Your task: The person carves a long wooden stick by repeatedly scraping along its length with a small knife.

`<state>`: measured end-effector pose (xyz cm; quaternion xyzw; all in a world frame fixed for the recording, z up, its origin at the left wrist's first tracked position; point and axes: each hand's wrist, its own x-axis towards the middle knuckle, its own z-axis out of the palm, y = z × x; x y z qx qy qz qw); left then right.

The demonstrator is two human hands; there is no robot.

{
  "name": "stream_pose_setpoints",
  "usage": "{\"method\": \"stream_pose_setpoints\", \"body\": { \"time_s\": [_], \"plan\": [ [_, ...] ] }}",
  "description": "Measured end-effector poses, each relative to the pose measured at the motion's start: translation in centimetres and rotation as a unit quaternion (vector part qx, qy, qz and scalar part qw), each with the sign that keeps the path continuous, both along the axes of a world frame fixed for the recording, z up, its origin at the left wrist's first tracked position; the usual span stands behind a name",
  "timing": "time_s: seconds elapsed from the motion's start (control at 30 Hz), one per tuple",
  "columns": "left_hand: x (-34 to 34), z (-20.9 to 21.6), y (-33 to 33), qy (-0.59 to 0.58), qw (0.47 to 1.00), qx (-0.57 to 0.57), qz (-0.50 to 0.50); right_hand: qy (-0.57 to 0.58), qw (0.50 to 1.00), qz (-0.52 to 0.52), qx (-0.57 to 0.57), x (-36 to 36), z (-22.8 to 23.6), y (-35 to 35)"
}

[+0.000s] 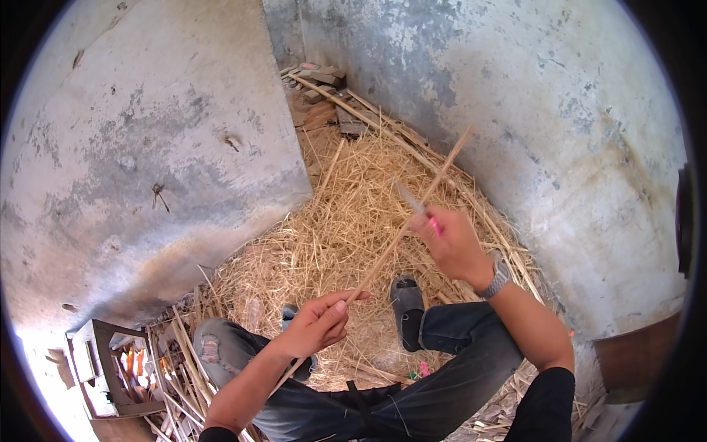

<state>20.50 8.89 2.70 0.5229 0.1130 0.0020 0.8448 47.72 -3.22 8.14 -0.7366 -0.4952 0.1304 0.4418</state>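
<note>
My left hand [318,324] grips a long thin reed stalk [417,209] near its lower part; the stalk runs up and to the right past my other hand. My right hand [451,239] holds a small knife with a pink handle [410,199], its blade pointing up and left against the stalk. A watch sits on my right wrist. I am seated with knees apart, in torn blue jeans and dark shoes.
A heap of straw [331,228] covers the floor between two grey concrete walls [147,147]. Long canes and bricks [324,81] lie in the far corner. A wooden frame [103,361] with cut sticks stands at lower left.
</note>
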Motion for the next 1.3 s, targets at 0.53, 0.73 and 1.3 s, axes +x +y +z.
{"method": "stream_pose_setpoints", "body": {
  "time_s": [0.53, 0.73, 1.3],
  "plan": [
    [-2.5, -1.4, -1.1, 0.004, 0.999, -0.029, 0.015, -0.117, 0.979, 0.062, -0.154, -2.2, 0.4, -1.8],
    [-3.1, -1.8, -0.5, -0.033, 0.999, -0.041, 0.006, -0.071, 0.992, -0.098, -0.033, 4.7, -0.2, 0.5],
    [-2.4, -0.1, 0.3, 0.02, 0.991, -0.118, 0.062, -0.144, 0.98, 0.12, -0.065, -0.3, 1.5, -0.6]
  ]
}}
